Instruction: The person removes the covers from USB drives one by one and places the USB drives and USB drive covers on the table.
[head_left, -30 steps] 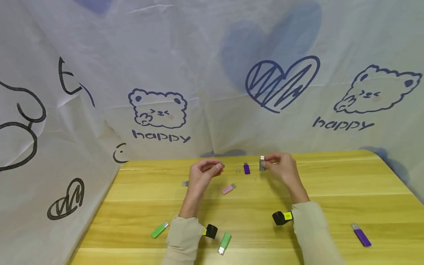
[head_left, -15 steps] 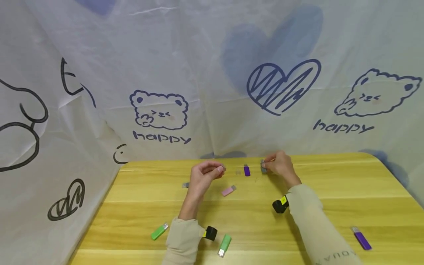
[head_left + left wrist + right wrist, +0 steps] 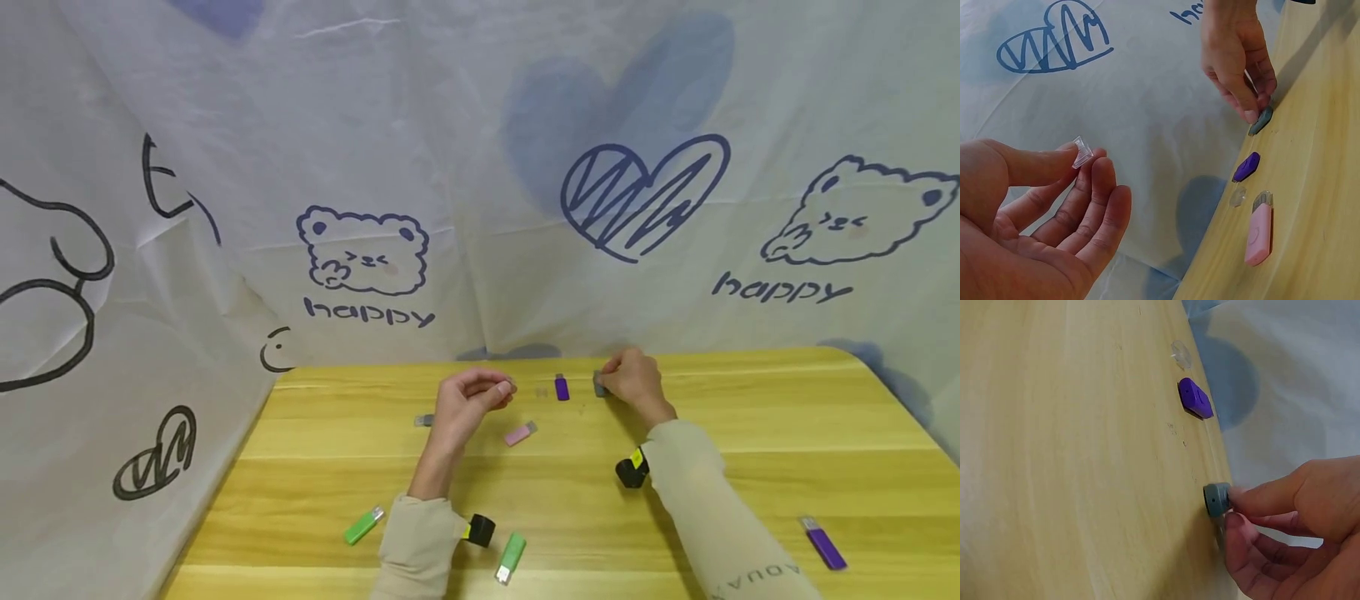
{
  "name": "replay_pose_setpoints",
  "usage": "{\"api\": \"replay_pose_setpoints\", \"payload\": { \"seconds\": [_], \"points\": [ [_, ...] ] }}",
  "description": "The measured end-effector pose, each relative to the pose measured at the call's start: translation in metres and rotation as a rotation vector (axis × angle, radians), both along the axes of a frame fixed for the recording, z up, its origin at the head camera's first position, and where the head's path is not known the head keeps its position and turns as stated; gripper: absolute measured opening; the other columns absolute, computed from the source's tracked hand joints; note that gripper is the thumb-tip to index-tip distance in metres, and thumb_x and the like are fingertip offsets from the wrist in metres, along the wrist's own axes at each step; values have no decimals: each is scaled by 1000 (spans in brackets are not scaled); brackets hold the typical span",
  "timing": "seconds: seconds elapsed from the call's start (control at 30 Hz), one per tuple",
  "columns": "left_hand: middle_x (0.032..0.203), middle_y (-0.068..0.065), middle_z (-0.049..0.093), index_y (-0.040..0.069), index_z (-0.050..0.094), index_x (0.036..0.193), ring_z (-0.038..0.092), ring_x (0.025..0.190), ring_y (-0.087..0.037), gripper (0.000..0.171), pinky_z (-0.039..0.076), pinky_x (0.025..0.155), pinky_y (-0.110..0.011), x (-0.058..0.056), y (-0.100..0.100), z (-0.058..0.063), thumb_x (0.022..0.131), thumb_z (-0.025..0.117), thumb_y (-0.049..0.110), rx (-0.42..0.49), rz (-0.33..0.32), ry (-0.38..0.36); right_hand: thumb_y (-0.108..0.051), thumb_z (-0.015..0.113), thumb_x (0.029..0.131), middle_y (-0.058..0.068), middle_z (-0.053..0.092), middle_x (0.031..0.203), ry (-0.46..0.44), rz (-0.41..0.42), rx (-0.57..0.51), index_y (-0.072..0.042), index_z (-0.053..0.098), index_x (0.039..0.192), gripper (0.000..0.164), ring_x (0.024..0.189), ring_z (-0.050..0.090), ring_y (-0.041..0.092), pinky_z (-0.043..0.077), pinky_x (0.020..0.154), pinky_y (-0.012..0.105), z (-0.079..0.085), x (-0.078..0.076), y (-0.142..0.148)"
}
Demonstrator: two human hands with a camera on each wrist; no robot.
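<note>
My left hand is raised over the far part of the table and pinches a small clear plastic cap between thumb and fingertips. At the table's far edge, my right hand pinches a grey USB stick down at the wood. To the left of that stick lies a purple USB stick. Another clear cap is beside the purple one. Closer to me is a pink USB stick, with its clear cap end showing.
A second grey USB stick lies left of my left hand. Two green sticks, one at left and one nearer the middle, lie toward the front. Another purple stick is at right. A printed cloth hangs behind the table.
My right hand has lowered the grey USB stick from upright above the table to its surface. The left hand has hardly moved and keeps its cap.
</note>
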State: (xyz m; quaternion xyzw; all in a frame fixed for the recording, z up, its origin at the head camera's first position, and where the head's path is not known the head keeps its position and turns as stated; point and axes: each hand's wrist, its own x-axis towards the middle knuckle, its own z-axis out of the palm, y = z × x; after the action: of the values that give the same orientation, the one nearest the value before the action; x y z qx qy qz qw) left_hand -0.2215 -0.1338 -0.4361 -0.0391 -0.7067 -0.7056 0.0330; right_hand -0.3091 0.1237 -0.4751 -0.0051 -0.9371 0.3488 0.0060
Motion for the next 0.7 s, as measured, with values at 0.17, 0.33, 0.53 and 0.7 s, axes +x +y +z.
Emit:
{"api": "replay_pose_setpoints", "payload": {
  "seconds": [0.17,0.33,0.53,0.7],
  "points": [
    [96,-24,72,-9,71,101,70,84,-29,16,60,79,-38,-2,0,0,89,69,1,3,-2,-14,-11,72,83,23,71,92,49,5,28,5,73,89,17,83,64,39,55,72,49,6,2,-1],
    [97,-21,73,-7,71,103,70,82,-22,17,60,78,-35,0,-2,-2,89,70,3,-10,13,-22,-7,62,89,24,70,97,69,52,-1,6,70,101,19,82,64,36,54,70,49,26,18,6],
    [98,-18,74,-5,73,104,71,84,-23,18,59,82,-39,1,-4,-1,89,70,4,-14,-8,-23,-10,64,92,24,68,100,110,111,13,8,69,108,25,88,62,38,53,74,51,56,47,25],
    [97,-18,74,-6,75,101,69,87,-30,16,60,79,-39,1,0,-1,87,72,1,-44,31,-12,-11,63,94,26,67,106,115,123,46,8,66,114,28,94,62,42,54,75,53,68,78,44]
  ]
}}
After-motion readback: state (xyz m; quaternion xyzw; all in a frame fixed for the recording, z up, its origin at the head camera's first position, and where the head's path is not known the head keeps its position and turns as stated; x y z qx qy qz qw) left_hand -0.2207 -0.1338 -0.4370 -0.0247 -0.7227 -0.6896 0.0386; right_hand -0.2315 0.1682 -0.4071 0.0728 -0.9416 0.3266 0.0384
